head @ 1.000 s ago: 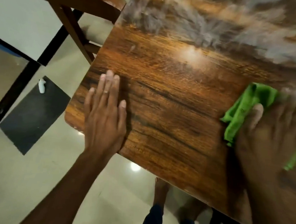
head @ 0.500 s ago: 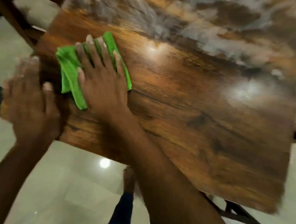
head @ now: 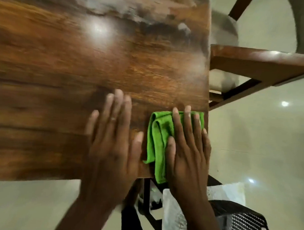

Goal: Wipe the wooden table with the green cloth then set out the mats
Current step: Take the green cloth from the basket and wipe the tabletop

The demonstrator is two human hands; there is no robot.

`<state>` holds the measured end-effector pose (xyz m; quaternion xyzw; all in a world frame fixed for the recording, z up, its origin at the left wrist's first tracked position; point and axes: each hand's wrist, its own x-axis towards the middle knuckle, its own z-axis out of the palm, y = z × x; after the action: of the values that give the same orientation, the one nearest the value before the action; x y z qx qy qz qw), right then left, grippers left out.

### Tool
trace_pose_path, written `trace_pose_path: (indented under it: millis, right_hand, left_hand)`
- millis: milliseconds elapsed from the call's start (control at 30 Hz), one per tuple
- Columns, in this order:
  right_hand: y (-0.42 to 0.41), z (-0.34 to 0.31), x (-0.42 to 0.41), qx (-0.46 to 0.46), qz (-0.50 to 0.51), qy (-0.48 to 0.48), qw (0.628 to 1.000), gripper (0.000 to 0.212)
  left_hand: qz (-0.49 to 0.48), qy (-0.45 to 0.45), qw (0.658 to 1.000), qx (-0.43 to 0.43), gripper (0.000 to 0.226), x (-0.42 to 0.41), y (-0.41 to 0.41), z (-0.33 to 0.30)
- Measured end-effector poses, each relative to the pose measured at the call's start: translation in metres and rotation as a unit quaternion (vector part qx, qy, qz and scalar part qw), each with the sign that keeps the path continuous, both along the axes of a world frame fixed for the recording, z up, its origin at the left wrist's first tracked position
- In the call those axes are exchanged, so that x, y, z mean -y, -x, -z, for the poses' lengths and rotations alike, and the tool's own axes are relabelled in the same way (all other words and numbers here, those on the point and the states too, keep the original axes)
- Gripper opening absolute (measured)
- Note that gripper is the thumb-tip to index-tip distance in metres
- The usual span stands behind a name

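Observation:
The wooden table (head: 61, 65) fills the upper left of the head view, with greyish smears along its far side. A folded green cloth (head: 157, 138) lies at the table's near right corner. My right hand (head: 188, 152) presses flat on the cloth with straight fingers, covering its right half. My left hand (head: 113, 144) rests flat on the bare wood just left of the cloth, fingers straight, a ring on one finger. No mats are in view.
A wooden chair (head: 261, 64) with a pale cushion stands off the table's right edge. A black mesh bag (head: 242, 225) and a white plastic sheet (head: 177, 217) lie below the near right corner. Glossy floor tiles (head: 261, 148) surround the table.
My right hand has swept the cloth from the table's left side to its near right corner. My left hand now lies flat beside the cloth. The view has swung right.

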<state>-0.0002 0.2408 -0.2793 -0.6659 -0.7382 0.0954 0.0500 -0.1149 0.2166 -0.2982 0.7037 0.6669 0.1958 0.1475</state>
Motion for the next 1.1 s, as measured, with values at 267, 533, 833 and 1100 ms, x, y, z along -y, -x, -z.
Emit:
trace_pose_path:
  millis: [267, 533, 833, 1100]
  right_hand:
    - [-0.006, 0.029, -0.178, -0.015, -0.035, -0.073, 0.997, 0.061]
    - [-0.011, 0.032, -0.212, -0.015, -0.025, -0.066, 0.997, 0.061]
    - [-0.027, -0.011, -0.104, -0.082, -0.009, 0.106, 0.991, 0.068]
    - [-0.106, -0.127, -0.043, -0.082, 0.063, 0.067, 0.992, 0.062]
  left_hand:
    - [-0.072, 0.012, 0.996, -0.051, 0.066, -0.049, -0.008, 0.002]
    - [-0.051, 0.002, 0.993, -0.102, 0.064, -0.051, -0.013, 0.012]
    - [-0.025, 0.115, 0.984, -0.131, 0.067, -0.065, -0.003, -0.02]
    - [0.059, 0.14, 0.978, -0.14, 0.083, -0.036, 0.014, -0.079]
